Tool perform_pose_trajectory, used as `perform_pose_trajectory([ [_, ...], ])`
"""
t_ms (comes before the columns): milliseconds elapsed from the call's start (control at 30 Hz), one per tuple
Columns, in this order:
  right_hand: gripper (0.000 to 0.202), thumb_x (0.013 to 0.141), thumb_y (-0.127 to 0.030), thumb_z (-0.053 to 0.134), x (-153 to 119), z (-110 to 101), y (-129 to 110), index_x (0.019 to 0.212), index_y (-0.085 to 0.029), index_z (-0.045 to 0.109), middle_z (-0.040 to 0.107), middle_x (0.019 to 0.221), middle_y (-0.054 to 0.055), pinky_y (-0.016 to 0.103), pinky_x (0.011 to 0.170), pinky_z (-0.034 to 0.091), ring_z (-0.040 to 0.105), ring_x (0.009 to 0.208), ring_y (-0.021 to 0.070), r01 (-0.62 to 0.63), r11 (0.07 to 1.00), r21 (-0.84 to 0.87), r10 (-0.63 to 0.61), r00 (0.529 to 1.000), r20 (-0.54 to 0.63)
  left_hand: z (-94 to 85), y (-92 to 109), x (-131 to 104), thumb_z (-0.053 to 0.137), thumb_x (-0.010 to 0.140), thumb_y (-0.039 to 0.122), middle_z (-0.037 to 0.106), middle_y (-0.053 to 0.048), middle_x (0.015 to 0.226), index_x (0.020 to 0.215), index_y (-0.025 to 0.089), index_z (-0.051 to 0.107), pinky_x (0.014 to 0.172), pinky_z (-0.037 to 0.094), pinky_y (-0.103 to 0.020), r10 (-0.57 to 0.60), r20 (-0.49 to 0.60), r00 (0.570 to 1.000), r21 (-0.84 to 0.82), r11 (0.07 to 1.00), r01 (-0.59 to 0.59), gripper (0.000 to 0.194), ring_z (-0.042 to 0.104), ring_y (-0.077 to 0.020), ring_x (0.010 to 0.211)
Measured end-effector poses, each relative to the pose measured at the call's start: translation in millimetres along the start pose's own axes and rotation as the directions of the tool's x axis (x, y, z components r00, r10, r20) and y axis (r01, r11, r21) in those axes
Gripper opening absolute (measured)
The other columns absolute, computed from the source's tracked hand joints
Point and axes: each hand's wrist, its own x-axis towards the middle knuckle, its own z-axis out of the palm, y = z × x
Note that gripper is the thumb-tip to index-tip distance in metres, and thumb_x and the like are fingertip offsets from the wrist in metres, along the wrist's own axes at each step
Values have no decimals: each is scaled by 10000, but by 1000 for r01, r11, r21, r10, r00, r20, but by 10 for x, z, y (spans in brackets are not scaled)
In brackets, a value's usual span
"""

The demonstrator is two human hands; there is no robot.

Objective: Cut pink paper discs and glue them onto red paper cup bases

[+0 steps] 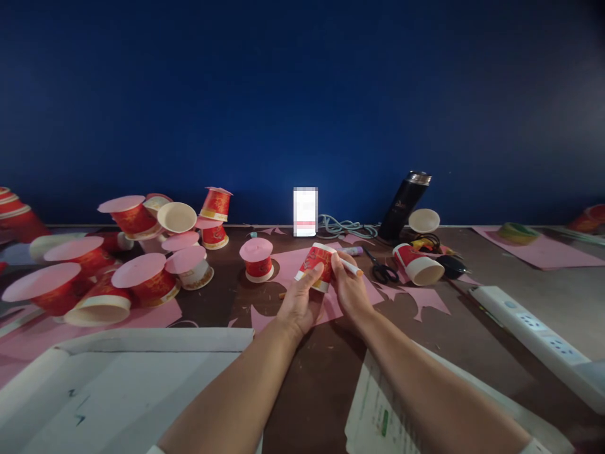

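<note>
A red paper cup with gold print (317, 265) is held at the centre, above a pink paper sheet (288, 265). My left hand (302, 299) wraps round its lower left side, thumb across the front. My right hand (350, 287) touches the cup's right side with its fingertips and also holds a white pen with an orange end (350, 266), pointing right. To the left stands an upside-down red cup with a pink paper disc on top (256, 255). Black scissors (382, 271) lie to the right.
Several red cups with pink discs (142, 280) crowd the left. A white box (155, 340) sits front left. Right of my hands are a leaning black bottle (404, 202), a tipped cup (418, 265), pink scraps (428, 299) and a power strip (539, 340). A lit phone (305, 211) stands behind.
</note>
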Motion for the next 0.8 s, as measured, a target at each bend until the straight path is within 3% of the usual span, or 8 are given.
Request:
perform_pose_trajectory([
  [133, 365, 863, -481, 545, 1, 1, 14, 1035, -161, 586, 643, 999, 90, 357, 792, 529, 629, 904, 206, 115, 986, -117, -120, 992, -35, -19, 11, 31, 654, 753, 51, 716, -94, 932, 915, 93, 678, 893, 489, -256, 20, -65, 998, 20, 1000, -18, 169, 680, -161, 862],
  [233, 315, 896, -410, 520, 6, -26, 8, 1105, -176, 548, 616, 1036, 95, 365, 775, 534, 626, 875, 189, 265, 947, -181, -289, 949, -123, -40, 36, 64, 676, 743, 68, 717, -72, 865, 892, 107, 677, 825, 512, -247, 19, -154, 988, 56, 998, -11, 154, 680, -153, 791],
  [333, 263, 947, -322, 447, -24, -65, -99, 1163, -205, 541, 636, 1041, 94, 357, 757, 540, 638, 855, 179, 401, 897, -188, -417, 907, -56, -67, 35, 94, 680, 726, 42, 721, -62, 879, 874, 123, 671, 848, 508, -242, 48, -215, 976, 75, 997, -32, 168, 678, -147, 830],
  [500, 185, 923, -253, 492, -102, -101, -334, 1034, -209, 633, 688, 997, 87, 385, 861, 512, 639, 959, 221, 571, 748, -338, -560, 817, 138, -123, -4, 113, 692, 701, 39, 729, -65, 933, 882, 131, 685, 918, 477, -269, 102, -112, 988, 152, 985, -84, 203, 674, -168, 913],
  [800, 182, 927, -248, 484, -77, -105, -351, 965, -207, 657, 709, 942, 77, 385, 850, 509, 658, 911, 218, 572, 705, -420, -568, 809, 148, -169, -26, 128, 745, 666, 81, 734, -68, 917, 882, 140, 711, 908, 447, -277, 158, -46, 986, 245, 959, -142, 227, 672, -177, 882],
])
